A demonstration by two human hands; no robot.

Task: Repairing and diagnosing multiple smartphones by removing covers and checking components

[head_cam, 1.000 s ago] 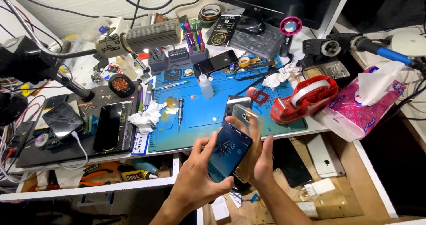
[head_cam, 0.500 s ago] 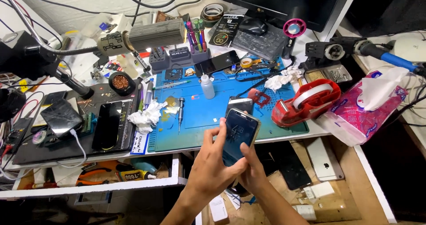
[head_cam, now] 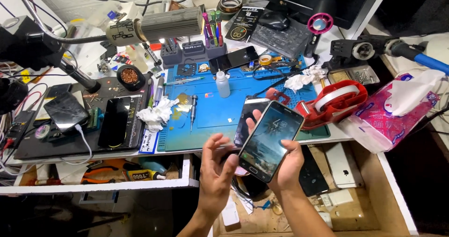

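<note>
**Lit Phone Held Over a Crowded Repair Bench**

While my right hand (head_cam: pixel 286 164) clasps the smartphone (head_cam: pixel 270 140) by its edges above the blue mat (head_cam: pixel 210 120), my left hand (head_cam: pixel 216 169) hovers spread beside it; likely light, stiff, slick glass, best gripped along the sides.

Black smartphone (head_cam: pixel 269 141), screen lit, tilted, above the blue mat's (head_cam: pixel 206 134) edge
</note>
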